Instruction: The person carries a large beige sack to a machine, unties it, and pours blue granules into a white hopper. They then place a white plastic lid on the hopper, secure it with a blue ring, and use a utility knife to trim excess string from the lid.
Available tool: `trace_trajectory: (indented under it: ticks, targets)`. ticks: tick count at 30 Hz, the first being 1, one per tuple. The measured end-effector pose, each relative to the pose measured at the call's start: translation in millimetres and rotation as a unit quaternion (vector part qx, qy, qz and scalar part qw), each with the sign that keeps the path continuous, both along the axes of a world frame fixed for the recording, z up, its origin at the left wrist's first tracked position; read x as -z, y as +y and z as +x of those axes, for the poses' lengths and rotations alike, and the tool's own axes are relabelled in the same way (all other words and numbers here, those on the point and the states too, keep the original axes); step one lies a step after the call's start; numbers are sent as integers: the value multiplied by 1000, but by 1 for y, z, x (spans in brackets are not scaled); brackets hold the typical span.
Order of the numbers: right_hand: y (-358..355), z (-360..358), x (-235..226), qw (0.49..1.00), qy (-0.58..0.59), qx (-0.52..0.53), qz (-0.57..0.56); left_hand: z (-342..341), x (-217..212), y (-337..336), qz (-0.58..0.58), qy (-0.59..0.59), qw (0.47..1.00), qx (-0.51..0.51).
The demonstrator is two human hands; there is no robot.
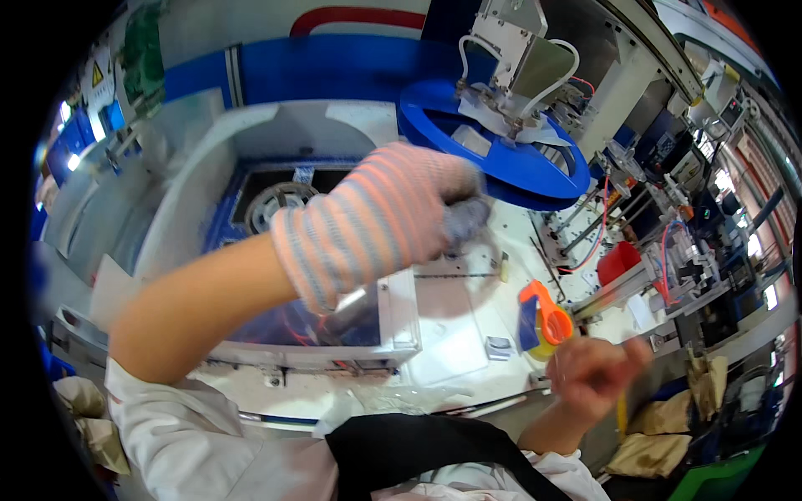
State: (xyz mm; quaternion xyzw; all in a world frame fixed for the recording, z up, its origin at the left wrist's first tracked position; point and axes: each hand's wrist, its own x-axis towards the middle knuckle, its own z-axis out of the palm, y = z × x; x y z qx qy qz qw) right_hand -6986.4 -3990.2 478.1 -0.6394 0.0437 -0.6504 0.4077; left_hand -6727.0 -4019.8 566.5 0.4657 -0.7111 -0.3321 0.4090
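My left hand [401, 204], in a knitted glove striped pink and grey, reaches over the white work surface [447, 334]. Its fingers are curled in, and whatever they may hold is hidden. Just beyond it is a large blue spoked disc [535, 171] under a machine head with white hoses. My right hand [589, 376] is bare and blurred by motion, so its grip does not show clearly. Close to it lies an orange tape dispenser [551, 313]. A small grey-and-white piece [499, 348] lies left of the dispenser.
A white-walled machine bay [188, 196] with a round metal part [280, 203] inside lies at left. Rods, tubes and a red container [618, 265] stand at right. Clear plastic film [401, 399] lies along the front edge; brown paper bags [656, 430] sit at lower right.
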Motion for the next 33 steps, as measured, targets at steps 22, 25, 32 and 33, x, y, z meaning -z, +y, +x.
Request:
trace_trajectory:
  ticks: [22,25,32,33]
  targets:
    - [-53,-7,44,941,17,-155,302,5,23,21,-11,145,969,-199]
    - [-58,-7,34,935,-51,-246,250,6,24,25,9,247,961,-127]
    - [-79,-6,25,979,-41,-126,153,22,30,9,110,365,925,5]
    - [-85,-7,25,986,-24,-97,136,13,26,9,103,355,929,-4]
